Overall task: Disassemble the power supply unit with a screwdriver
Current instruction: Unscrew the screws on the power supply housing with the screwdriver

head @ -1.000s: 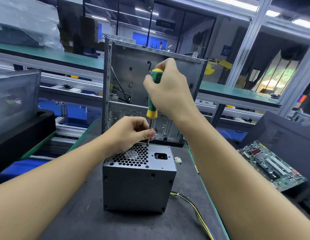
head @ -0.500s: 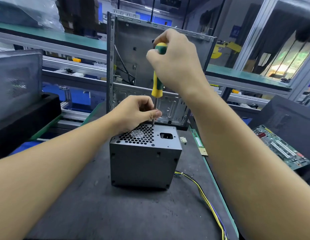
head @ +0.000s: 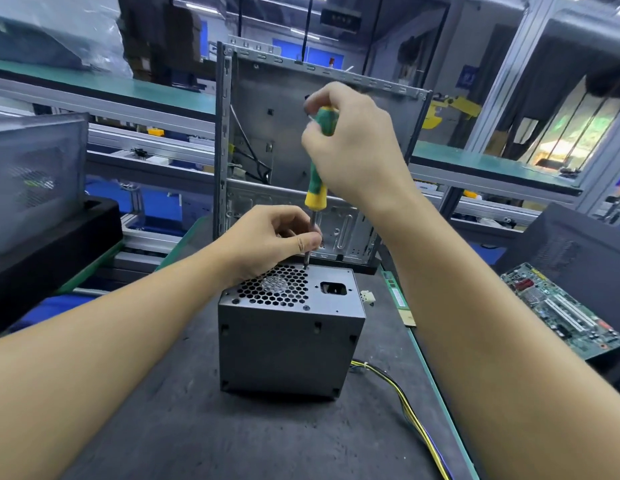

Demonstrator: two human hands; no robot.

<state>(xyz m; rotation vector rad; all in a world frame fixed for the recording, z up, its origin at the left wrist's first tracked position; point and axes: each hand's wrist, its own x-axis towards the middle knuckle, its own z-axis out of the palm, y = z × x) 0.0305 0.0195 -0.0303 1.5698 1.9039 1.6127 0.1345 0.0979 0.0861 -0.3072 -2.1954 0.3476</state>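
Step in hand: undoing a screw on the top panel. The power supply unit (head: pixel 291 341) stands on end near mid-bench (head: pixel 183 431), fan grille (head: pixel 273 287) facing up. The right hand (head: pixel 357 150) is wrapped round the green-yellow handle of the screwdriver (head: pixel 317 188), which is near upright. The left hand (head: pixel 267 242) pinches the metal shaft just above the tip and steadies it. The tip sits at the far edge of the grille, on what looks like a screw; the head itself is too small to tell.

Next move, my guess: turn the handle with downward pressure, keep the shaft guided, then lift the screw out. Other screws at the grille corners look still in.

Room: an open computer case (head: pixel 267 133) stands just behind the unit, close to the working hands. The wire bundle (head: pixel 409 410) trails off the right side of the unit toward the bench edge. A circuit board (head: pixel 561 310) lies well apart on the right. There is bare bench in front of the unit and to its left.
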